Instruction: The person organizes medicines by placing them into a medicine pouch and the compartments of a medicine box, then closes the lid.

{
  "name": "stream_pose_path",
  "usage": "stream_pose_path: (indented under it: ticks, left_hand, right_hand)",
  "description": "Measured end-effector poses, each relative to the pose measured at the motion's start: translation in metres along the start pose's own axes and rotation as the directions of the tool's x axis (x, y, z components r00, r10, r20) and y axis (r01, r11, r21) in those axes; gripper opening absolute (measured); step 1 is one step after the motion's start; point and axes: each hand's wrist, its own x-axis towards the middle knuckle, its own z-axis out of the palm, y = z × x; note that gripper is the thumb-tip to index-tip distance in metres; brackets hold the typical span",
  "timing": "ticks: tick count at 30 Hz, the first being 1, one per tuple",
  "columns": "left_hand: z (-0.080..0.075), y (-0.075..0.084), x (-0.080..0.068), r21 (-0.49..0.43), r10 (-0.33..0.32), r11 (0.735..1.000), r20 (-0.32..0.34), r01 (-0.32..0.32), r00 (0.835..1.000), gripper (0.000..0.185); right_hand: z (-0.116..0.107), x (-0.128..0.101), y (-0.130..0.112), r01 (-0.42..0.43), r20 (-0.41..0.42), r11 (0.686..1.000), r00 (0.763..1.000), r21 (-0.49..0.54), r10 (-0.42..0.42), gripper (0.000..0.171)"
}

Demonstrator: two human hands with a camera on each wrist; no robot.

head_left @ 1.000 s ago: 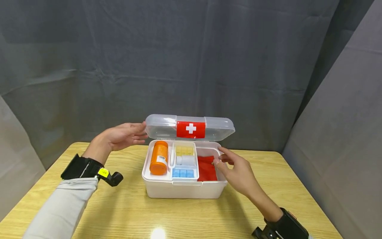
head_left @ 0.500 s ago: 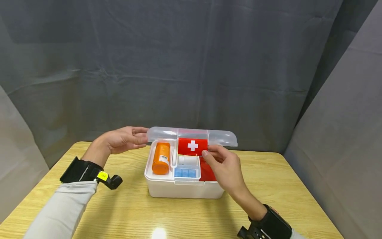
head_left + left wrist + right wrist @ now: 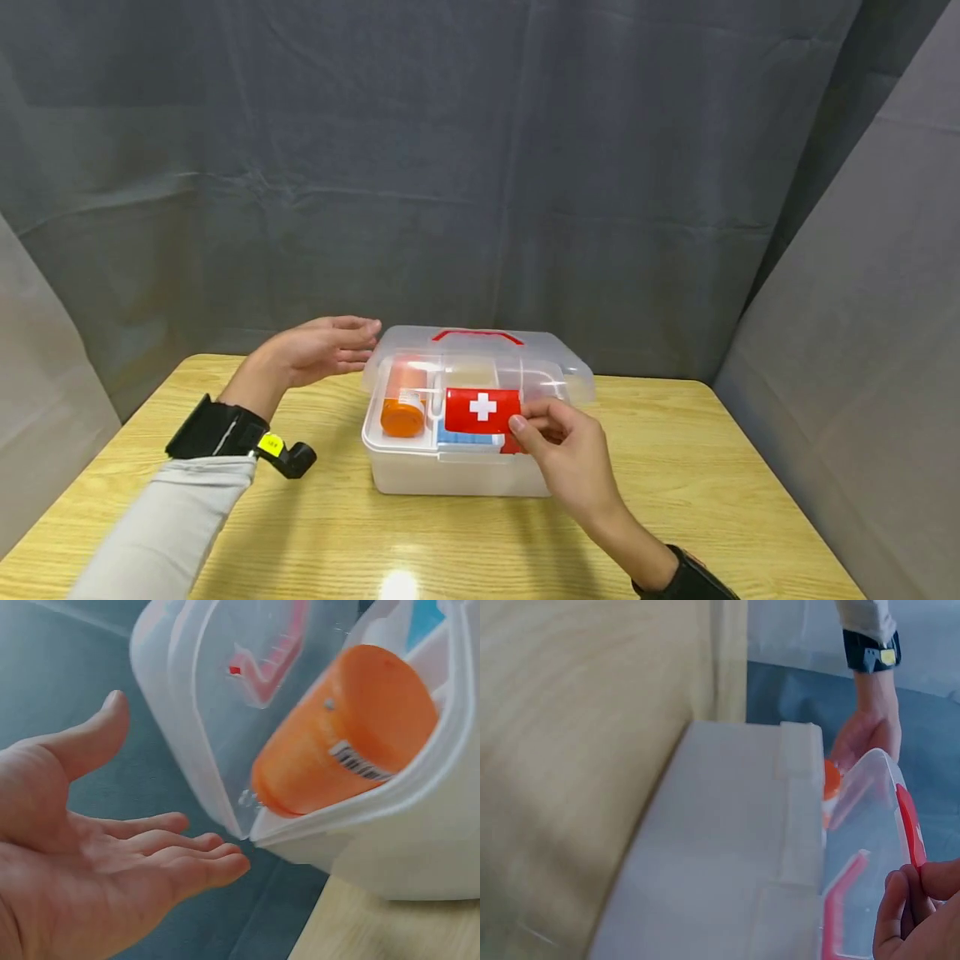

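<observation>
A white first-aid box [image 3: 457, 477] stands mid-table. Its clear lid [image 3: 480, 360] with a red handle [image 3: 477, 335] hangs a little above the rim. My right hand [image 3: 555, 432] pinches the lid's red latch [image 3: 481, 408] with its white cross at the front edge; the right wrist view shows curled fingers [image 3: 909, 915] at the lid [image 3: 862, 825]. My left hand [image 3: 330, 346] is held flat beside the lid's left back corner. In the left wrist view its fingers [image 3: 187, 862] lie just under the lid [image 3: 217, 712], next to the orange bottle [image 3: 352, 742].
The orange bottle [image 3: 402, 407] and blue packets show through the lid inside the box. The wooden table [image 3: 750, 500] is backed and flanked by grey cloth [image 3: 480, 167]. A black wrist camera [image 3: 288, 457] sits on my left forearm.
The lid has swung down from upright to nearly shut. My right hand came up from the box's red cloth, took the latch and brought it forward and down. My left hand let the lid go.
</observation>
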Motion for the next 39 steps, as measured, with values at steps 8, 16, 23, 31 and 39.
stream_pose_path:
  ticks: [8,16,23,31,39]
  left_hand:
    - [0.014,-0.006,0.013,0.128,-0.047,0.991,-0.017,0.049,0.999,0.082]
    - [0.021,-0.012,0.021,0.173,-0.083,0.980,-0.070,0.094,0.994,0.086]
    - [0.023,-0.013,0.023,0.203,-0.092,0.973,-0.099,0.110,0.991,0.086]
    - [0.024,-0.013,0.022,0.195,-0.093,0.974,-0.107,0.113,0.990,0.087]
    - [0.024,-0.013,0.024,0.197,-0.084,0.976,-0.077,0.098,0.993,0.089]
  right_hand:
    - [0.005,-0.018,0.013,-0.052,0.032,0.996,0.998,0.066,0.049,0.006]
    - [0.004,-0.024,0.023,-0.130,0.124,0.992,0.984,0.005,0.128,0.011]
    - [0.002,-0.024,0.031,-0.092,0.204,0.995,0.974,-0.038,0.097,0.012]
    - [-0.004,-0.018,0.025,0.072,0.231,0.945,0.973,-0.319,0.004,0.009]
    - [-0.004,-0.009,0.013,0.303,0.092,0.782,0.948,-0.544,-0.303,0.019]
